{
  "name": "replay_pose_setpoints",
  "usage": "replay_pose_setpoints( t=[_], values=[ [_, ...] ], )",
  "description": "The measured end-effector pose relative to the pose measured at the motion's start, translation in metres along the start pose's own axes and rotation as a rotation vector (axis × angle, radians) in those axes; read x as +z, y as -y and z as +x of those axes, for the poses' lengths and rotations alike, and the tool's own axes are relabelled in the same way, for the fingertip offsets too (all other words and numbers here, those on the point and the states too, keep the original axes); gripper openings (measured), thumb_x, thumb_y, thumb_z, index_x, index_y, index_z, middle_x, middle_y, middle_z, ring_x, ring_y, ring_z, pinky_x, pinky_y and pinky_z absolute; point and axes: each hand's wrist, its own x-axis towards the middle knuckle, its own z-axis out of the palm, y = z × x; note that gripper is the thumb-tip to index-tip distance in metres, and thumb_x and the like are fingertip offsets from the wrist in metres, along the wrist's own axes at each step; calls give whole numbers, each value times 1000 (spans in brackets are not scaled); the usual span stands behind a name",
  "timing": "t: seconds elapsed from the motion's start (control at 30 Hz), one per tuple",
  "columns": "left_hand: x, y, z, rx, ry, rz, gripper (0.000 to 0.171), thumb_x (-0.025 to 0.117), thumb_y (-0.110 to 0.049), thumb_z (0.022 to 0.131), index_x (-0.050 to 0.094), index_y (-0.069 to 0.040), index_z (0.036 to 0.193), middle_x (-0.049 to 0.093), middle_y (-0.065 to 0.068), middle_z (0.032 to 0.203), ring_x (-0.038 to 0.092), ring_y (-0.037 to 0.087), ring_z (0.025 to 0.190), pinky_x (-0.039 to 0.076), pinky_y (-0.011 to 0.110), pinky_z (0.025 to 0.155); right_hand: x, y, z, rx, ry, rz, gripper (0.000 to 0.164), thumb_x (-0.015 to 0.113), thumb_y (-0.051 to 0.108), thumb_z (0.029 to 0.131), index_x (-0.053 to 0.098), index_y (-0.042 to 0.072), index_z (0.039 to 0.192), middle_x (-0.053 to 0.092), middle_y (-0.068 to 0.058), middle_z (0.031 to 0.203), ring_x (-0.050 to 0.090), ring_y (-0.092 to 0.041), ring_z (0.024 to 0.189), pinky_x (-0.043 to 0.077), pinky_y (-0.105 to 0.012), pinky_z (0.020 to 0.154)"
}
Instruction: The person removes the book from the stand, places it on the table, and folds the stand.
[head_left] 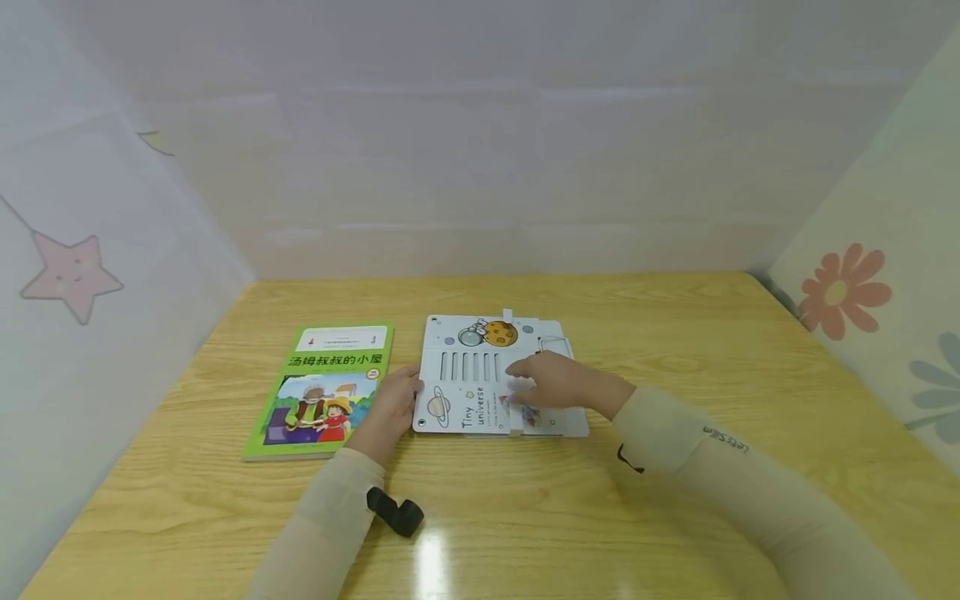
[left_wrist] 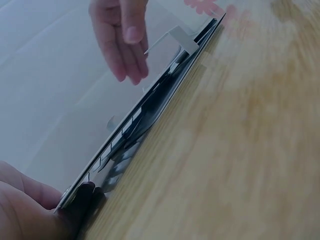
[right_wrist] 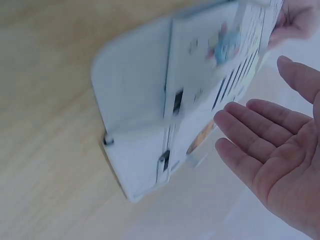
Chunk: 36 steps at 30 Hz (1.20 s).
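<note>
A flat white folding book stand (head_left: 480,385), printed with an astronaut, planets and "Tiny universe", lies on the table. My left hand (head_left: 393,402) pinches its left edge; in the left wrist view the left thumb lies over the rim while dark shadow hides the fingers beneath. Over the right half of the stand is my right hand (head_left: 557,379), its fingers extended and holding nothing. The right wrist view shows that hand (right_wrist: 275,150) palm up to the camera, apart from the panel. A white clip (left_wrist: 184,40) stands out from the stand's edge in the left wrist view.
A green picture book (head_left: 322,392) lies face up left of the stand, close to my left forearm. The wooden table (head_left: 495,517) runs back to a pale cloth backdrop (head_left: 480,167), with printed cloth at both sides.
</note>
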Motion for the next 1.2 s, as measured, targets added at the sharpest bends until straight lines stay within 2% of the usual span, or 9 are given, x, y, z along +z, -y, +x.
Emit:
replay_pose_setpoints(
  t=[0.17, 0.33, 0.63, 0.93, 1.2],
  values=[
    [0, 1, 0, 22, 6, 14, 45, 34, 8, 84, 33, 7, 128, 36, 18, 130, 30, 27, 119, 23, 36, 98, -16, -17, 23, 78, -33, 13, 50, 55, 27, 85, 44, -3, 122, 48, -15, 120, 42, -28, 110, 34, -39, 91],
    [0, 2, -2, 38, 1, 7, 44, 33, 9, 84, 33, 8, 127, 36, 19, 129, 30, 27, 120, 24, 35, 98, -25, -32, 44, 180, -94, 108, 62, 55, 24, 84, 28, -8, 130, 33, -22, 131, 30, -33, 119, 27, -42, 96],
    [0, 2, 0, 50, 8, 0, 44, 34, 10, 83, 31, 10, 128, 34, 21, 130, 28, 28, 121, 23, 34, 99, -21, -48, 73, 265, -115, 190, 70, 59, 23, 81, 21, -5, 133, 24, -20, 136, 20, -33, 123, 19, -43, 99],
    [0, 2, 0, 50, 9, 3, 44, 33, 9, 83, 32, 9, 127, 36, 20, 129, 29, 27, 120, 24, 34, 98, -10, -51, 87, 254, -78, 236, 67, 58, 21, 83, 22, -4, 134, 30, -19, 133, 27, -31, 121, 23, -40, 98],
    [-1, 1, 3, 49, -1, 29, 44, 34, 9, 84, 32, 8, 128, 35, 19, 129, 28, 27, 121, 23, 34, 99, -5, -48, 86, 297, -110, 241, 66, 57, 21, 84, 21, 2, 136, 28, -14, 136, 22, -27, 124, 19, -38, 100]
  ],
)
